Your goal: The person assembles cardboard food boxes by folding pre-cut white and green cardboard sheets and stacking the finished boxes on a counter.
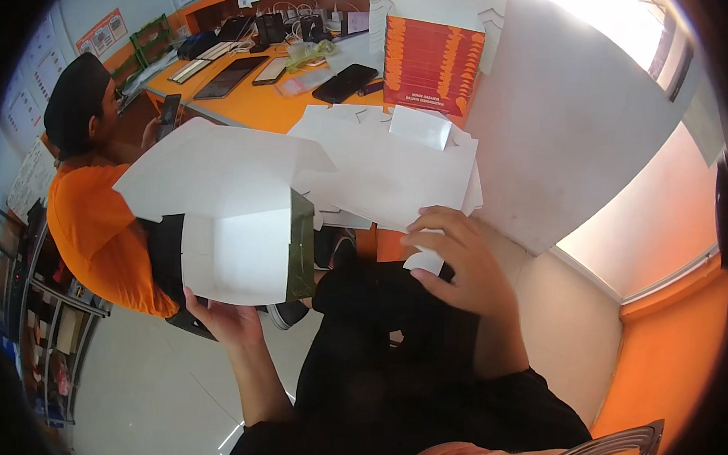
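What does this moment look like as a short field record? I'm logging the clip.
left hand: left hand holds a partly folded cardboard box from below
right hand: right hand rests on the stack of flat white box blanks, fingers on a flap
desk: orange desk with black phone and orange-red printed stack
nearby: person in orange shirt, seated

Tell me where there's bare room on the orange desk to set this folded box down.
Little room. The orange desk shows bare strips between the tablet and the flat white sheets, and below the black phone. The sheets cover the near edge; the orange stack and cables crowd the back.
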Demonstrator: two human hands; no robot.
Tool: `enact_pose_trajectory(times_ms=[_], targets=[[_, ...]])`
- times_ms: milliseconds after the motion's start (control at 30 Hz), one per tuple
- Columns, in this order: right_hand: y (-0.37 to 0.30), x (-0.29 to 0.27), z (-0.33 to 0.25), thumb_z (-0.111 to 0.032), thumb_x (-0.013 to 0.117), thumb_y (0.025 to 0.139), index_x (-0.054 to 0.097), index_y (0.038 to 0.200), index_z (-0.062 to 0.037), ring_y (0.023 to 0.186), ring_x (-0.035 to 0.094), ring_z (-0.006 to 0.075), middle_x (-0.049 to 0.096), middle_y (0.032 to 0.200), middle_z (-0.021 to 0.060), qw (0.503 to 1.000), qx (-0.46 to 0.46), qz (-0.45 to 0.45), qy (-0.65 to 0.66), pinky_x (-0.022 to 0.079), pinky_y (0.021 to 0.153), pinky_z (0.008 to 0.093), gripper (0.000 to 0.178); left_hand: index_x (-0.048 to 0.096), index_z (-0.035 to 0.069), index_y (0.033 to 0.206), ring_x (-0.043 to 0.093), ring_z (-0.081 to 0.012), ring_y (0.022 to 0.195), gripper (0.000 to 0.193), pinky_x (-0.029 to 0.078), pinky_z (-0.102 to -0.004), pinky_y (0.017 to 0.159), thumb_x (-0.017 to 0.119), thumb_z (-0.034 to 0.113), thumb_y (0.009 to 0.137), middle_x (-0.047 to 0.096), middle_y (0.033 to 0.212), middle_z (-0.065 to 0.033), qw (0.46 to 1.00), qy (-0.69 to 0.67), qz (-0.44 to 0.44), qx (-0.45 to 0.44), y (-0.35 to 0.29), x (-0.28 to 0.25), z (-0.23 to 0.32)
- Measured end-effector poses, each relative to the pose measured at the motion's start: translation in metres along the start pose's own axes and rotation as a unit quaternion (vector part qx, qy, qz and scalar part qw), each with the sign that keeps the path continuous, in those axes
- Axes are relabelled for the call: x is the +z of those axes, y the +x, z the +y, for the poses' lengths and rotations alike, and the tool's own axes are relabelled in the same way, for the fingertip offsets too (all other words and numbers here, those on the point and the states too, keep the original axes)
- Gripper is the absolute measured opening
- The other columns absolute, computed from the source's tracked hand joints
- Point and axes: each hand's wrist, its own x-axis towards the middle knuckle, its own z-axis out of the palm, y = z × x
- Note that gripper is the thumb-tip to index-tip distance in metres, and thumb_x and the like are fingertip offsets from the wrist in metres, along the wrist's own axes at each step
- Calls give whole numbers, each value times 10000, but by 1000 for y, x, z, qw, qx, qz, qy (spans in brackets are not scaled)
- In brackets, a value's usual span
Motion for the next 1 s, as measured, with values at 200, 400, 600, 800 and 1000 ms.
enact_pose_trajectory(times_ms=[200,400,600,800,1000], targets=[[-18,5,17,-249,676,748,498,1212,-156,1255,363,243,505,1230,64,966,179,-119,-146,202,1060,513,506,411,56,1267,443,-236,1174,568,374,-391,991,504,426,847,459,1271,-80,999,-10,-33,-39,14,-10,7],[-17,-6,35,-186,642,770,635,951,-114,982,582,211,649,930,22,982,156,3,-102,248,1044,497,195,408,96,1285,422,-240,1200,526,354,-417,1011,496,382,852,426,1318,-70,1000,5,-22,8,20,-20,19],[-19,-9,47,-168,656,746,643,771,-63,728,601,218,652,757,43,980,54,159,-105,460,746,374,109,382,97,1314,365,-303,1251,522,344,-487,1015,460,359,869,376,1367,-90,992,-62,-102,-50,22,-38,27],[-31,-5,50,-111,655,734,649,771,-51,751,577,223,651,797,61,982,138,115,-48,428,717,349,71,420,89,1280,427,-246,1199,533,361,-409,1006,477,412,861,437,1315,-68,999,18,41,-14,22,-27,13],[-23,-12,43,62,480,654,637,852,-44,1092,508,278,629,1000,104,992,93,45,-71,254,1004,506,275,460,82,1242,464,-221,1137,538,374,-359,960,487,447,847,497,1237,-49,999,4,1,-44,17,-18,9]])
